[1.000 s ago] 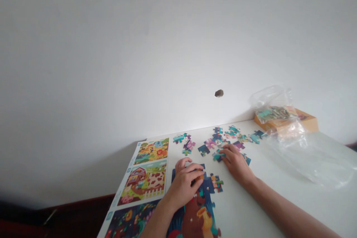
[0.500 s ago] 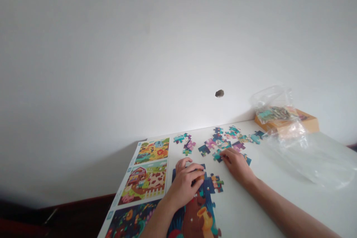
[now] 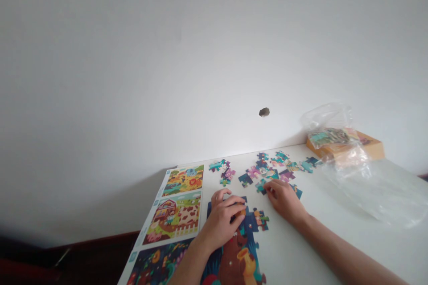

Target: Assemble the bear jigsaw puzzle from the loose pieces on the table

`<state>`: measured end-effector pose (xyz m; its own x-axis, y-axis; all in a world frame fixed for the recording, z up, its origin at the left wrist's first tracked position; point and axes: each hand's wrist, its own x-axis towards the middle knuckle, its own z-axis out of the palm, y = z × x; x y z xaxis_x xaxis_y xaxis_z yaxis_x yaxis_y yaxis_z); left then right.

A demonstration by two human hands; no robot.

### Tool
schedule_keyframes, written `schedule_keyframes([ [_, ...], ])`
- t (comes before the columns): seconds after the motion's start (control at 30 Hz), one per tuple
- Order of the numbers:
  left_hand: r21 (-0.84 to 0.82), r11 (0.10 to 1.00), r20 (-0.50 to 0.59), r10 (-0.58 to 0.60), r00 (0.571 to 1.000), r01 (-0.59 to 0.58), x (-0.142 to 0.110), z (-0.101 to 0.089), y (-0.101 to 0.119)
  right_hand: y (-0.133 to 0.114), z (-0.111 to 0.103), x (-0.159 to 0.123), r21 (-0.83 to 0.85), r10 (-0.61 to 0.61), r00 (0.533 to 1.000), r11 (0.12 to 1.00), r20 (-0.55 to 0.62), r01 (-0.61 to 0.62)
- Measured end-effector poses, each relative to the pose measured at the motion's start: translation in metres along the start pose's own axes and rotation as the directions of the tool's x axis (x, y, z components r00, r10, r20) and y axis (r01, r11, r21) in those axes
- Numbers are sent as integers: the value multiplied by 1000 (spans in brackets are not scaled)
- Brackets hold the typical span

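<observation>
My left hand (image 3: 224, 219) lies with its fingers spread over the upper part of a joined jigsaw section (image 3: 230, 254), which pictures a brown bear and a yellow jar on dark blue. A joined piece (image 3: 261, 219) sticks out from the section's right side. Past it, my right hand (image 3: 282, 196) has its fingers closed in a pinch at the edge of a teal jigsaw piece (image 3: 261, 186); the fingertips partly cover it. Loose jigsaw pieces (image 3: 253, 172) in purple, teal and navy lie just beyond the right hand. A smaller group of pieces (image 3: 228, 173) sits farther left.
Left of the joined section lies a picture sheet (image 3: 177, 216) with animal scenes. At the back right, a clear plastic bag (image 3: 329, 136) holding pieces rests on a yellow box (image 3: 371, 146). More clear plastic (image 3: 384, 198) spreads over the white table (image 3: 294, 258). A white wall (image 3: 200, 75) stands behind.
The right hand's fingers have drawn in from a more stretched pose, uncovering some loose pieces beyond. My left hand stays in place on the joined section.
</observation>
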<state>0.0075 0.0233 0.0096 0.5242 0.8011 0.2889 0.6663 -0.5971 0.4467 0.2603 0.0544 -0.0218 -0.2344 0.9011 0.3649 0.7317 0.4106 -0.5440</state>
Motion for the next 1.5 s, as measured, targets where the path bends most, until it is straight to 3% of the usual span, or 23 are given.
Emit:
schedule_keyframes([
  [0.9, 19, 1000, 11, 5, 1000, -6, 0, -1, 1, -5, -2, -3, 63, -56, 996, 997, 63, 52],
  [1.0, 67, 998, -26, -3, 1000, 4, -1, 0, -1, -5, -2, -3, 63, -62, 996, 996, 61, 58],
  [1.07, 165, 979, -114, -99, 989, 117, -1, 1, -5, -4, -2, -3, 62, -66, 996, 996, 65, 62],
  [1.13, 291, 887, -256, -289, 922, 358, -1, 1, -11, -4, -2, -3, 60, -67, 995, 996, 69, 63],
  [1.2, 373, 691, -376, -497, 782, 618, -2, 1, -17, -3, -1, -4, 58, -68, 995, 996, 68, 64],
  [1.27, 412, 502, -390, -657, 645, 761, -3, 1, -25, -3, -1, -3, 58, -68, 996, 996, 65, 65],
  [1.33, 429, 402, -334, -761, 555, 809, -3, 1, -32, -2, 0, -3, 57, -67, 996, 996, 64, 64],
  [1.4, 427, 381, -275, -809, 519, 820, -4, 2, -39, -2, 0, -3, 55, -65, 996, 997, 67, 61],
  [1.5, 399, 435, -227, -806, 546, 807, -6, 3, -47, -3, -1, -2, 44, -56, 996, 998, 72, 53],
])
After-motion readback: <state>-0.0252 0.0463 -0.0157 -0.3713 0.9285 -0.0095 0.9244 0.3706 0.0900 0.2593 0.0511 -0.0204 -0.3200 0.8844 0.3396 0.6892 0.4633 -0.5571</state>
